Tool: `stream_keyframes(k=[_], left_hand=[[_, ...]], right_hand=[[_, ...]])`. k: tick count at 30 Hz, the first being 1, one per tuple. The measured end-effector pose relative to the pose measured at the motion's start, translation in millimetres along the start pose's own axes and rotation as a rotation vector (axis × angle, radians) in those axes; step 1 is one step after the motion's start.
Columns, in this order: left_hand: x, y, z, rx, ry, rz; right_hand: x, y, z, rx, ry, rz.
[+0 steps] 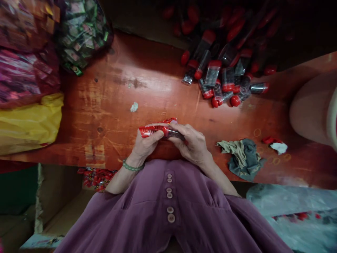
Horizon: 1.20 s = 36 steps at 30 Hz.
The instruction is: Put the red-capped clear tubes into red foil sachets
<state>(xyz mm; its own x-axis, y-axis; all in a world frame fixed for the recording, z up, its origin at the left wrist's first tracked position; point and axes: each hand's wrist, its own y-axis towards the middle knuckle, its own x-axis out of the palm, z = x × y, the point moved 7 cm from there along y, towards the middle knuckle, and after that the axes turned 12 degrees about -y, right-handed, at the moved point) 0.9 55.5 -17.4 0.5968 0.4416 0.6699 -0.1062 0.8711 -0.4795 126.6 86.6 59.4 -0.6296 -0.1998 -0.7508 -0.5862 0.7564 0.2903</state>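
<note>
Close in front of my body, both hands meet above the wooden table's front part. My left hand (150,141), a green bead bracelet on its wrist, has its fingers and thumb closed round a shiny red printed sleeve (145,131). A small dark-filled clear container (174,134) lies against the sleeve's right end, gripped by my right hand (194,143). Whether the container sits inside the sleeve, I cannot tell. Just behind the fingers shows another bit of red printed wrapper (171,120). The far side of both held things is hidden.
Many clear containers with red caps (213,73) are heaped at the back right. Bags of wrapped packets (81,33) and a yellow bag (28,121) line the left. A crumpled cloth (244,158), rubber bands and a pale bucket (313,105) occupy the right.
</note>
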Motion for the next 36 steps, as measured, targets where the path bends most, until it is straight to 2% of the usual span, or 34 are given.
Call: stream_keyframes(k=[3, 7, 9, 12, 16, 18, 21, 24, 26, 31, 34, 36], left_hand=[[-1.2, -2, -2, 0.008, 0.008, -0.031], [-5.9, -3, -3, 0.031, 0.150, -0.025], [-8.4, -3, -4, 0.029, 0.170, 0.004], [-6.8, -1, -1, 0.064, 0.101, 0.012], [-1.4, 0, 3, 0.084, 0.045, 0.018], [0.8, 1, 1, 0.035, 0.030, 0.037], [2.4, 3, -3, -0.021, -0.003, 0.086], [1.7, 5, -4, -0.023, 0.005, 0.126], [1.0, 6, -3, -0.010, 0.021, 0.135], [3.5, 7, 3, 0.062, 0.017, 0.133], [3.5, 7, 11, 0.129, -0.021, 0.170], [4.2, 7, 13, 0.119, -0.052, 0.160]], right_hand=[[-7, 5, 4, 0.076, 0.145, -0.059], [-6, 4, 18, 0.266, 0.280, -0.027], [-3, 2, 18, 0.270, 0.256, 0.013], [5, -1, 19, 0.311, 0.324, 0.070], [24, -9, 32, 0.589, 0.568, 0.050], [29, -11, 35, 0.639, 0.577, 0.038], [26, -11, 34, 0.546, 0.368, 0.120], [21, -13, 25, 0.329, 0.072, 0.289], [26, -15, 22, 0.265, 0.032, 0.334], [47, -16, 35, 0.463, 0.281, 0.190], [43, -11, 29, 0.425, 0.352, 0.127], [42, -8, 24, 0.385, 0.401, 0.039]])
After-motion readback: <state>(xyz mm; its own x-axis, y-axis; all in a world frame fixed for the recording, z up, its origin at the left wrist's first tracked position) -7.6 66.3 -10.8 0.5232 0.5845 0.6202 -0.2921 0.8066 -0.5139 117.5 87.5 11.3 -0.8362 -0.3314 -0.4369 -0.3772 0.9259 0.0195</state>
